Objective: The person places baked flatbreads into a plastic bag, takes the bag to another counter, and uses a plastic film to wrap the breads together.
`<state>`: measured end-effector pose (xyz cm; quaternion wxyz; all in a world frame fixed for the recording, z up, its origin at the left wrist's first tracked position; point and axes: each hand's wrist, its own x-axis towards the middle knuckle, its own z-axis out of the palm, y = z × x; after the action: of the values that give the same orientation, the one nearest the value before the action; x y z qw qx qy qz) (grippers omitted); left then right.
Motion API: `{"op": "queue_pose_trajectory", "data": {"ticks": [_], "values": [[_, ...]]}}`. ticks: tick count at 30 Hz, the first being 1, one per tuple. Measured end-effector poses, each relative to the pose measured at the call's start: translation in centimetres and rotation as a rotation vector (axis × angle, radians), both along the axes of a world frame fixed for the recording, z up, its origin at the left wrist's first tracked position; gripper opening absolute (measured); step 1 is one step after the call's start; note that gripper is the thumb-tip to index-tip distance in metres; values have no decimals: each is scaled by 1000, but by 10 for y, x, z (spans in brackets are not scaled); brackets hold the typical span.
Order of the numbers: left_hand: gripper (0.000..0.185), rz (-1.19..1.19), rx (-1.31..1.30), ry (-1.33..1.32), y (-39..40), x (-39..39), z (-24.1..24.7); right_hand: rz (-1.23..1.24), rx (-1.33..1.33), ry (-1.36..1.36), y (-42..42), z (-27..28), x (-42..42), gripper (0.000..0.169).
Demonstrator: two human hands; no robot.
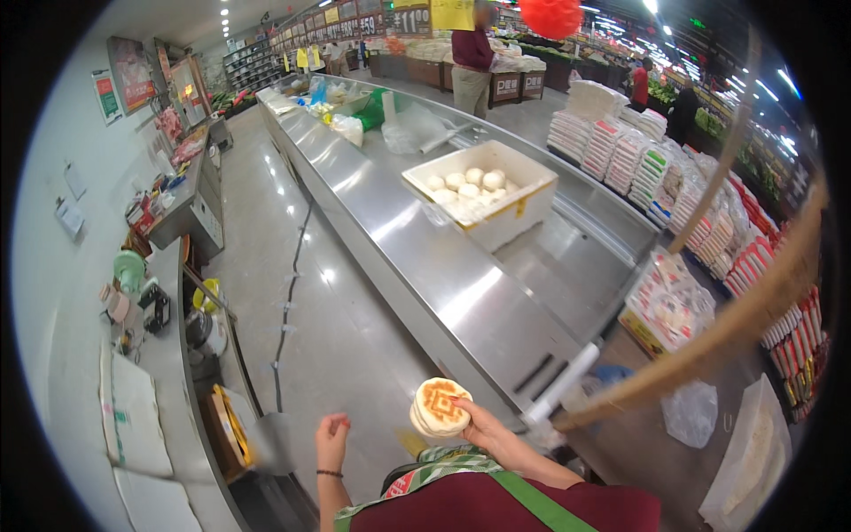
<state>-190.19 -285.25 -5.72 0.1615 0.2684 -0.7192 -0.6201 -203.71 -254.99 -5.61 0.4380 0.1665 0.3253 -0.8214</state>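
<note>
My right hand (488, 429) grips a small stack of round flatbreads (440, 407), its thumb over the top one. That top bread is pale with a browned square pattern; at least one more shows beneath it. To the left, my left hand (332, 431) is raised over the floor with loosely curled fingers and nothing visible in it. A dark bead bracelet (330, 473) circles that wrist. Ahead, a white foam box (532, 193) of round pale buns (469, 189) stands on the stainless-steel counter (459, 292).
A worktop (166, 372) with a green fan-like object (129, 269) runs along the left wall. Plastic bags and a roll (390, 110) lie farther down the counter. On the right are a blurred wooden pole (705, 332), a carton (665, 312) and stacked white sacks (608, 149). A person (472, 60) stands beyond the counter.
</note>
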Motion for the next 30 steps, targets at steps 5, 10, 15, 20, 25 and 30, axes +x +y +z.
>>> {"op": "queue_pose_trajectory", "data": {"ticks": [5, 10, 15, 20, 25, 30], "values": [[16, 89, -72, -153, -165, -15, -24, 139, 4, 48, -169, 17, -124, 46], [22, 405, 419, 95, -349, 22, -140, 391, -57, 236, -363, 59, -236, 53], [19, 410, 220, -469, -503, -89, -133, 377, -55, 250, -529, 42, -334, 55], [19, 196, 18, -578, -668, -269, -107, 227, 101, 274, -632, 77, -441, 58], [19, -120, -94, -15, -749, -544, 22, 42, -59, 240, -708, 52, -550, 55], [18, -243, -160, 149, -816, -734, 70, -129, -49, 73, -778, 41, -670, 54]]}}
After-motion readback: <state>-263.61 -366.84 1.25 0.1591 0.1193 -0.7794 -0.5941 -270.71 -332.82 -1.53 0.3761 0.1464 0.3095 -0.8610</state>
